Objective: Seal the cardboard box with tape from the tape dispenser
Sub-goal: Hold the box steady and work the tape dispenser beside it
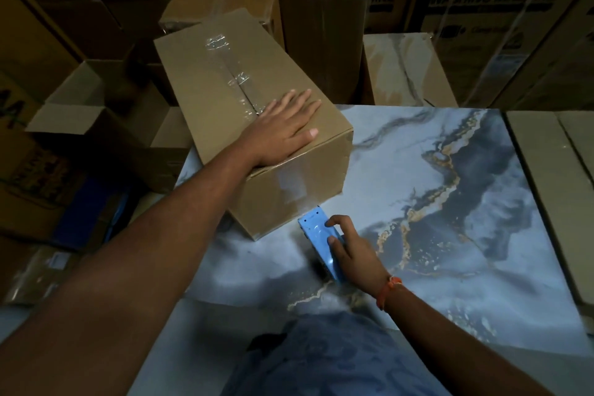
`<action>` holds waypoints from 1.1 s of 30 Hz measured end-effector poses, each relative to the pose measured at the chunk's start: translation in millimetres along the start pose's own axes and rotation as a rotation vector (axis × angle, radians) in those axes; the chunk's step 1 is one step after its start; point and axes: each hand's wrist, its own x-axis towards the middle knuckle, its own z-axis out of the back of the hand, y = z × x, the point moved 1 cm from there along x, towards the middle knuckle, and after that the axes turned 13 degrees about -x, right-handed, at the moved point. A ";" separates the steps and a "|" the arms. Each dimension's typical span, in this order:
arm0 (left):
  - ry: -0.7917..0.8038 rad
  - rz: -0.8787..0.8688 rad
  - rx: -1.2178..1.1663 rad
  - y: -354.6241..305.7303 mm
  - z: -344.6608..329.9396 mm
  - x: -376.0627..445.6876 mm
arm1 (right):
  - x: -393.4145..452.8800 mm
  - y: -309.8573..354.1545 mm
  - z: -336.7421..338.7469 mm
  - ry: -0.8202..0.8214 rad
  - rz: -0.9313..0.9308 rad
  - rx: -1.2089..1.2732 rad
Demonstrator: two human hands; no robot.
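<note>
Cardboard box [257,125]: long axis angled away, pressed flat-palmed by left hand [286,125]; tape dispenser [319,243] clenched in right-hand grip [348,251], just beside near end.

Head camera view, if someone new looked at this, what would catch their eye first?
Probably the bright blue tape dispenser, held in the right hand at the near end of the cardboard box, low in the middle. Next, the left hand pressed flat on the box's top beside the taped seam. The box sits angled on a blue marbled table, with more cartons stacked behind.
</note>
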 end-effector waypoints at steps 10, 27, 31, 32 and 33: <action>0.004 0.024 -0.017 -6.3 5.4 -0.9 | -6.6 -5.9 7.1 0.103 -0.010 0.367; -0.025 0.011 -0.028 -1.2 4.8 2.3 | -2.8 14.5 13.1 0.137 -0.127 0.515; -0.029 0.010 -0.023 0.3 3.4 3.0 | -7.0 17.4 15.2 0.154 -0.184 0.609; -0.030 0.009 -0.023 0.6 3.3 3.2 | -8.7 17.0 15.3 0.158 -0.194 0.639; -0.029 0.008 -0.022 0.7 3.2 3.4 | -10.9 16.7 15.8 0.161 -0.200 0.664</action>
